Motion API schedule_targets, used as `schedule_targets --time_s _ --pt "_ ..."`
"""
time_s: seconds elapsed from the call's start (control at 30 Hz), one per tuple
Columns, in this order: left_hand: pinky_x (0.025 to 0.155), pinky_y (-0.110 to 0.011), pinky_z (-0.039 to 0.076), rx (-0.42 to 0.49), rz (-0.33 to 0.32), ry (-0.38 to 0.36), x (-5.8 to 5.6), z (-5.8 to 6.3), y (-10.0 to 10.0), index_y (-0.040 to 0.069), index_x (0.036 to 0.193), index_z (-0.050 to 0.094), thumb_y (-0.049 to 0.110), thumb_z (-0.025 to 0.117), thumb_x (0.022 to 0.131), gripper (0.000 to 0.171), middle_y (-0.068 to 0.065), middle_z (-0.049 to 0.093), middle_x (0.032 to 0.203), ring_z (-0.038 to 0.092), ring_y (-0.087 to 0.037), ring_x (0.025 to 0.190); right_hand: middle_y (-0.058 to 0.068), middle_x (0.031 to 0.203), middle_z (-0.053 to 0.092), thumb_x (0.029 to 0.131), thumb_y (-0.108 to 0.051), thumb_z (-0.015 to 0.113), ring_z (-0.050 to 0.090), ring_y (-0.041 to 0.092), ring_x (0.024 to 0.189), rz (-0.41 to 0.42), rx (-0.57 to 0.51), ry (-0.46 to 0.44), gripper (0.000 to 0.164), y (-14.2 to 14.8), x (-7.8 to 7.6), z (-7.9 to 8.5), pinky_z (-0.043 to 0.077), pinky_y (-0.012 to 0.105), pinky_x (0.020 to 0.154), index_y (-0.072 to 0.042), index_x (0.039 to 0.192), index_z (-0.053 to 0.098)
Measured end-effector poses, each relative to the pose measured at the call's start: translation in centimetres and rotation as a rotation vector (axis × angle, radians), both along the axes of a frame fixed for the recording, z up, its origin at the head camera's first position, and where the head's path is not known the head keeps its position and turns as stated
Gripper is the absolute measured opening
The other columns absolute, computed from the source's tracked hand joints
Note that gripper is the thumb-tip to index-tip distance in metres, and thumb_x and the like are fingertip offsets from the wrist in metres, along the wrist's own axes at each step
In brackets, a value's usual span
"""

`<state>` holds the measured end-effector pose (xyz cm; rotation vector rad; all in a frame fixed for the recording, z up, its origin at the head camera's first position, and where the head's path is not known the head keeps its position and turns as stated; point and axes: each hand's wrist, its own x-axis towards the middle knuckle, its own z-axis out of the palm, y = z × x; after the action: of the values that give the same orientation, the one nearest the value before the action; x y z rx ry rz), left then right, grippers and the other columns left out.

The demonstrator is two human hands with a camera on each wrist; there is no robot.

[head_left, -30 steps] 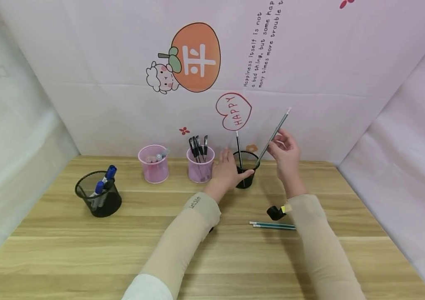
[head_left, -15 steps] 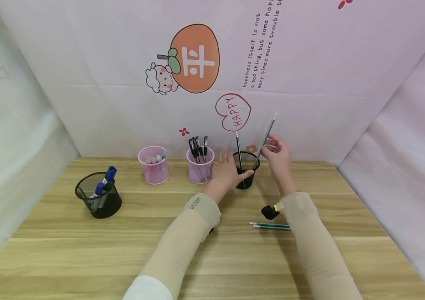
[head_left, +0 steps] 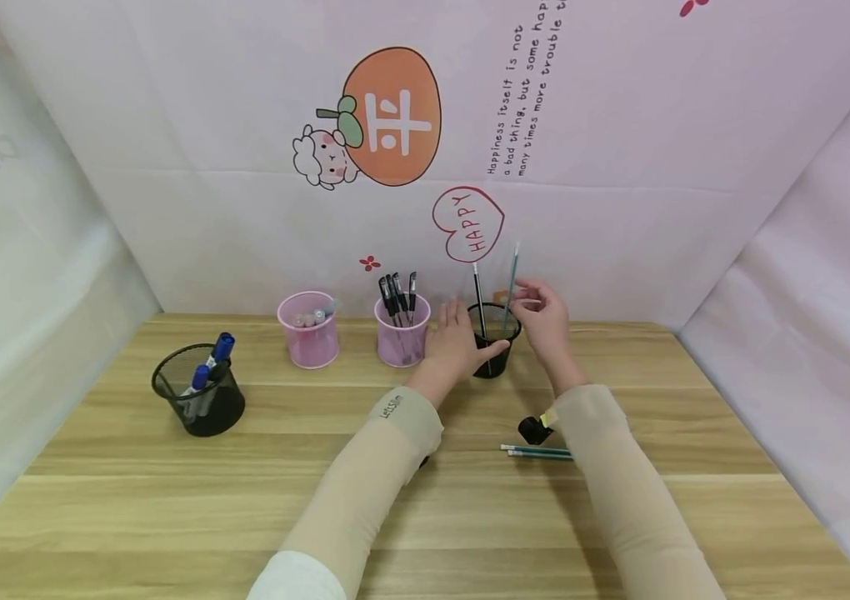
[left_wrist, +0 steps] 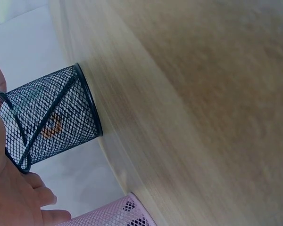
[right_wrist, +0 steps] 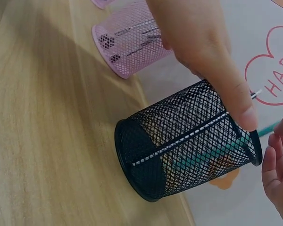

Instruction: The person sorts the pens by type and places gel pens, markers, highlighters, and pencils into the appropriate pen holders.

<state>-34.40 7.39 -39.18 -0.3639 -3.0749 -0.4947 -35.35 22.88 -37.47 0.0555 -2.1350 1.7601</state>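
Note:
A black mesh pen cup [head_left: 490,364] stands upright near the wall with a black pencil [head_left: 478,292] leaning in it. My left hand [head_left: 453,346] is at the cup's left side. Its fingers are extended, and the thumb [right_wrist: 243,110] lies along the rim. My right hand [head_left: 543,321] pinches a green pencil [head_left: 512,275] at the cup's right rim. The pencil's lower part shows through the mesh in the right wrist view, and its white end points up. Two more green pencils [head_left: 533,452] lie on the table, partly hidden by the right sleeve.
Left of the cup stands a pink mesh cup [head_left: 401,346] with several black pens, then another pink cup [head_left: 310,346] with pens. A wider black mesh cup [head_left: 207,412] with blue-capped markers is farther left. Behind runs a printed cloth wall [head_left: 582,233].
My right hand has moved left and slightly down with the green pencil, which now stands nearly upright, its lower part inside the cup. The left hand has stayed in place.

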Motion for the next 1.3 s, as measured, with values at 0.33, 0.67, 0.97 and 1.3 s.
schedule_targets --time_s 0.33,0.67,0.97,1.3 --pt "0.122 -0.050 0.023 0.004 -0.011 0.016 0.1 -0.1 0.0 0.000 0.163 0.013 0.082 0.042 0.092 0.112 -0.016 0.010 0.171 0.012 -0.030 0.156 0.031 0.126 0.060 0.096 0.004 0.062 0.059 0.010 0.094 0.009 0.053 -0.014 0.036 0.4 0.4 -0.3 0.050 0.016 0.081 0.009 0.132 0.062" --pt "0.123 -0.050 0.022 0.021 -0.007 -0.001 0.0 -0.1 0.0 0.002 0.164 0.012 0.081 0.043 0.092 0.112 -0.015 0.009 0.171 0.011 -0.029 0.156 0.029 0.132 0.060 0.103 -0.007 0.056 0.061 0.013 0.099 0.117 0.146 -0.023 0.034 1.0 1.5 1.1 0.052 0.036 0.091 0.007 0.134 0.062" --pt "0.122 -0.051 0.023 0.013 -0.009 0.002 0.1 0.0 0.0 0.002 0.164 0.013 0.081 0.044 0.092 0.111 -0.016 0.009 0.171 0.012 -0.030 0.156 0.026 0.132 0.061 0.105 -0.010 0.058 0.061 0.011 0.097 0.175 0.180 0.003 0.033 1.5 2.4 1.8 0.051 0.017 0.082 0.009 0.132 0.062" --pt "0.122 -0.052 0.023 0.013 -0.008 0.003 0.0 0.0 0.0 0.001 0.164 0.013 0.081 0.043 0.092 0.111 -0.016 0.008 0.171 0.012 -0.030 0.156 0.027 0.126 0.063 0.105 -0.014 0.060 0.063 0.021 0.103 0.287 0.183 0.049 0.033 2.0 4.2 2.6 0.054 0.019 0.086 0.010 0.128 0.063"
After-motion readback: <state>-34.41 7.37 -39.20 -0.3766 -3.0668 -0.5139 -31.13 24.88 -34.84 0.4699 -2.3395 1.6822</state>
